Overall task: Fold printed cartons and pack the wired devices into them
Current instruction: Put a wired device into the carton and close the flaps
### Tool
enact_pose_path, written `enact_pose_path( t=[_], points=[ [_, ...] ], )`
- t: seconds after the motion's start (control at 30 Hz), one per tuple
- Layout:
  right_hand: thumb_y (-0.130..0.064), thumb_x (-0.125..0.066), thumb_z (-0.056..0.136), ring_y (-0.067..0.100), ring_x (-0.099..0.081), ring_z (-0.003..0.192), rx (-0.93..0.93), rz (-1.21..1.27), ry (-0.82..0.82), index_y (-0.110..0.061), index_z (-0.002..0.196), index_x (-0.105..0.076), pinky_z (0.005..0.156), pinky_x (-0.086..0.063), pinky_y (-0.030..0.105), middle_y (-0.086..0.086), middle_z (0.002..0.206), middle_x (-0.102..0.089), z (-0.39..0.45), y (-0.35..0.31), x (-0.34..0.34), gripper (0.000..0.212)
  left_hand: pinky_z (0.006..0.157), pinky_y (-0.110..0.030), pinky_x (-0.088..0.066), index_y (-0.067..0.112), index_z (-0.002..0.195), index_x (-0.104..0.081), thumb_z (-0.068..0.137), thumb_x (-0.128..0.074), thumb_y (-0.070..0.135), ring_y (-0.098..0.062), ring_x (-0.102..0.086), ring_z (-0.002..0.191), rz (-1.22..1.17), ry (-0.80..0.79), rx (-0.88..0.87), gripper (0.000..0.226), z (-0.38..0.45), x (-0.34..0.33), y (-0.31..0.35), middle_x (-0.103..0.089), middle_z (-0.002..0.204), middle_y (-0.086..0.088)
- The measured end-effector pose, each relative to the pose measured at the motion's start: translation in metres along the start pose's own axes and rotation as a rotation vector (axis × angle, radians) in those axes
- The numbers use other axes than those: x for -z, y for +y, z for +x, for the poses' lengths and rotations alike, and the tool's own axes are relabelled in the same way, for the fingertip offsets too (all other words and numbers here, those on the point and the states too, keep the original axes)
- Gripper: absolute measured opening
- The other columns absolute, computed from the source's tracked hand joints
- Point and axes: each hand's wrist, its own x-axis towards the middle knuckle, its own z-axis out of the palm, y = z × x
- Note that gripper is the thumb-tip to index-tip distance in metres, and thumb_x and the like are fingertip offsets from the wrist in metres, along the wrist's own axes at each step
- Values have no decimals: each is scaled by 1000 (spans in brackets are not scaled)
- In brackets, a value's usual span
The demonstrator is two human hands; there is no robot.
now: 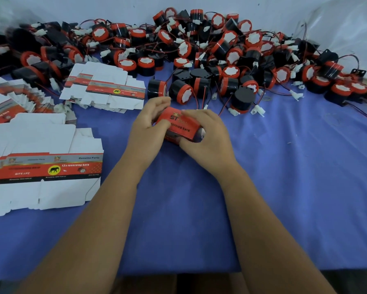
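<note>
A red printed carton [181, 126], thin card that looks light and easily creased and best gripped at its ends, sits at frame centre just above the blue desk [284, 166]. The left hand [150, 122] and right hand [203, 132] clasp it, fingers curled round both ends. Flat cartons [44, 166] lie left; wired devices [199, 60] heap behind.

Blue cloth [305, 166] over table, clear plastic sheet [348, 28] top right.
</note>
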Motion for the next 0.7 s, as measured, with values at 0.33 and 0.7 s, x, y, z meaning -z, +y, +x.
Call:
enact_pose_path(
  t=[0.33, 0.7],
  points=[
    [-34, -78, 77, 20, -51, 110, -494, -140, 571, -31, 114, -63, 88, -46, 32, -8, 105, -49, -13, 48, 83, 41, 79, -13, -40, 36, 115, -60, 100, -51, 19, 3, -56, 104, 339, -87, 85, 25, -2, -2, -7, -63, 119, 17],
    [-21, -61, 87, 32, -3, 149, -681, -568, 551, -27, 146, -40, 115, -8, 51, 13, 162, -5, -15, 31, 86, 62, 91, -28, -43, 10, 108, -73, 95, -49, -2, -22, -57, 106, 706, -187, -131, 30, 2, -10, -7, -63, 115, -6]
  ],
)
